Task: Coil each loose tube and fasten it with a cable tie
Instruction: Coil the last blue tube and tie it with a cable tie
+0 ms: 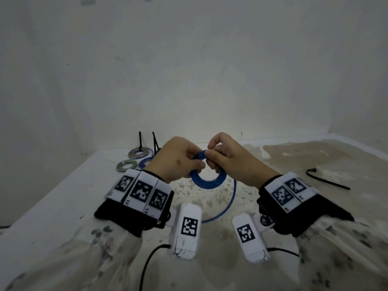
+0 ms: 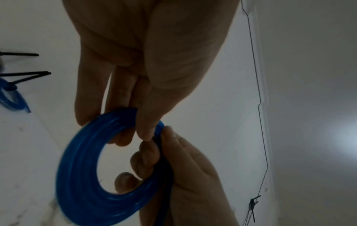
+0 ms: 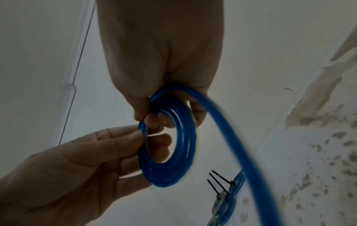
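- Blue tube (image 1: 207,181), partly wound into a flat coil, is held in the air between both hands above the white table (image 1: 63,198); its loose tail hangs from the coil's right side and curves down toward the person's body.
- Far left on the table, finished coils lie near the wall: a grey coil (image 1: 139,152) with a black tie standing up from it, a grey-green coil (image 1: 127,165) nearer the person, and a blue tied coil (image 1: 147,161) half hidden behind the left hand.
- Left hand (image 1: 180,159) reaches in from the left, back of the hand up, wrist band with printed markers behind it. Its thumb and curled fingers pinch the coil's upper left rim; in the left wrist view the fingertips (image 2: 123,137) sit inside the ring.
- Right hand (image 1: 228,158) comes in from the right, knuckles raised and arched. Its thumb and curled fingers grip the coil's top right, touching the left hand's fingertips, and the free tail runs out from under the palm in the right wrist view.
- Farther right, a loose black cable tie (image 1: 327,179) lies flat on the stained part of the table, well apart from the hands.
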